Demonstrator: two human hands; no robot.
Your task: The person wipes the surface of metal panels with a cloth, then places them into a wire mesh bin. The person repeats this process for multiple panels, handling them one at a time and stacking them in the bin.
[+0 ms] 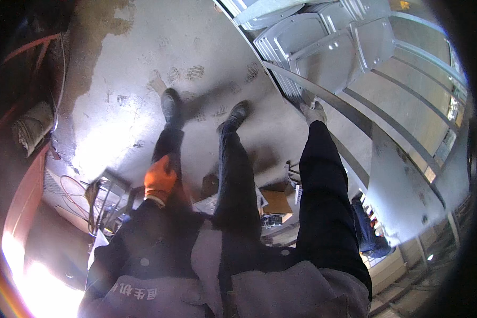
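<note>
My right hand (314,113), in a pale, soiled work glove, is stretched out to a metal rack. Its fingers close at the rack's flat rail (336,106), just beside a stack of grey sheet-metal panels (328,55). The fingertips are partly hidden against the rail and the lower panel edges. My left hand (160,180), in an orange glove, hangs in front of my left leg, away from the rack. It is somewhat blurred and its fingers are mostly turned from view; nothing held shows.
Concrete floor (217,47) with footprints lies ahead. A rolled bundle (33,127) and red metal framing (24,201) stand at left. Behind me are a cardboard box (276,202) and a metal stand with cables (108,199). A large grey sheet (400,185) leans at right.
</note>
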